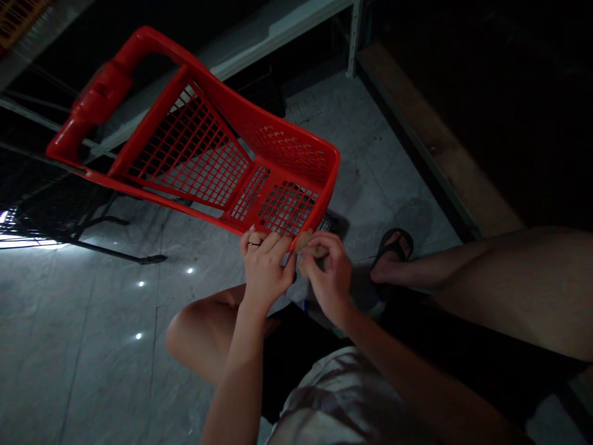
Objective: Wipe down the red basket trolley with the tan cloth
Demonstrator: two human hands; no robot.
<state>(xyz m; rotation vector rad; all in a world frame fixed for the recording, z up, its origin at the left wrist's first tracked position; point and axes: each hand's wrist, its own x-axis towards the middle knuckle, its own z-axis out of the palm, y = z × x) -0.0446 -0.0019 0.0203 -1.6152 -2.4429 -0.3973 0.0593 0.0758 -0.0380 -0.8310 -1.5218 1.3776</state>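
A red plastic shopping basket cart (259,204) with grid sides stands in front of me, its handle toward the upper left. My left hand (266,266), with a ring on one finger, has its fingers curled over the near rim of the cart. Beside it, at the cart's near right corner, my right hand (333,272) pinches a small tan, lumpy piece (303,247). This piece touches or nearly touches the rim; its kind is too dim to make out, perhaps a crumpled cloth.
My legs flank the hands, with a sandalled foot (393,250) on the grey tiled floor (106,371). A metal shelf frame (287,37) runs behind the cart. Dark wire carts (78,204) stand at left. At right runs a wooden ledge (440,142).
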